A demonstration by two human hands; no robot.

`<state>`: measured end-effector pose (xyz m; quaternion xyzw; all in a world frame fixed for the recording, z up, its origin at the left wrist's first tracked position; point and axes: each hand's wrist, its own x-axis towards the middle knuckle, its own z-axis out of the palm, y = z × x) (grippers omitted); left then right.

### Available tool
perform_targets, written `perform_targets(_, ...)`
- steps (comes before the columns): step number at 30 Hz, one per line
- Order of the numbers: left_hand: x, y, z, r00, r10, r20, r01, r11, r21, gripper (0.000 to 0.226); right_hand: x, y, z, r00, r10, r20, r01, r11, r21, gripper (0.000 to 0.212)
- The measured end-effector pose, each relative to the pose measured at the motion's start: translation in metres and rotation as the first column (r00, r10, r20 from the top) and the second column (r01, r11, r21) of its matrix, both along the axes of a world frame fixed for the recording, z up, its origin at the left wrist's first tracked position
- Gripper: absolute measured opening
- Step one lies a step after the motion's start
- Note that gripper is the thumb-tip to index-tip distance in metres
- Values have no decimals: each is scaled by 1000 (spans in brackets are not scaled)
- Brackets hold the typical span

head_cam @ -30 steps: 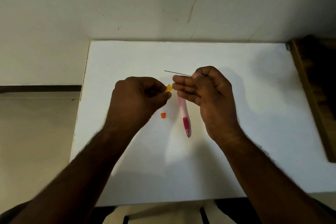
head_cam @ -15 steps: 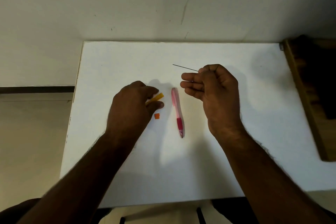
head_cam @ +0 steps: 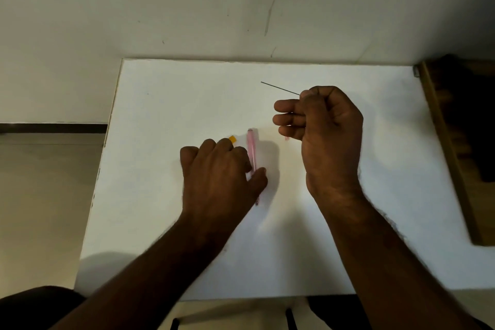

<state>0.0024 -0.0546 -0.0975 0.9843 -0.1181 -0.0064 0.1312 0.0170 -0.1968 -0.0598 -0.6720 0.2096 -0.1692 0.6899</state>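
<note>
A pink pen (head_cam: 251,144) lies on the white table (head_cam: 160,104), its tip pointing toward me. My left hand (head_cam: 222,174) has come down on it, and its thumb and forefinger pinch the pen's lower half. A small yellow piece (head_cam: 232,139) shows just past that hand's knuckles; whether it is held I cannot tell. My right hand (head_cam: 326,136) hovers to the right of the pen and pinches a thin dark rod (head_cam: 278,87) that sticks out up and to the left. A tiny pink bit (head_cam: 286,138) shows under its fingers.
The table stands against a pale wall (head_cam: 241,8). A dark wooden frame (head_cam: 450,142) runs along the table's right edge. Floor lies beyond the left edge. The table's near edge is just below my forearms.
My left hand dropped from near the right hand to the table and closed on the pink pen, covering the small orange piece. My right hand stayed raised with the rod.
</note>
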Motion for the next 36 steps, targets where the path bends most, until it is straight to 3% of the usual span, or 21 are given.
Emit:
perform_targets(4, -1, -1, 4, 1000, 23, -21, -23, 999, 31, 26, 0, -1, 1, 1000, -13, 14, 13, 1000, 12, 16)
perform_targets(13, 1, 0, 1, 999, -3, -34, 3, 1000, 9, 28, 0, 0, 1, 1000, -18, 7, 18, 1000, 3, 16)
perform_targets(17, 7, 3, 16, 1000, -27, -12, 24, 977, -213, 22, 1, -5, 6, 1000, -20, 11, 19, 998, 52, 17)
perform_targets(22, 20, 33, 50, 998, -13, 69, 42, 896, -441, 13, 3, -26, 24, 999, -39, 38, 22, 931, 366, 19)
perform_targets(24, 24, 46, 56, 992, -28, 123, 83, 881, -466, 10, 3, -28, 26, 999, 12, 30, -23, 904, 426, 17)
perform_targets(28, 30, 52, 55, 990, -25, 142, 106, 792, -601, 25, 2, -20, 23, 991, 133, 22, -128, 876, 465, 17)
perform_targets(36, 40, 55, 49, 976, -68, 205, 181, 776, -605, 23, 2, -19, 22, 983, 182, 37, -179, 877, 445, 20)
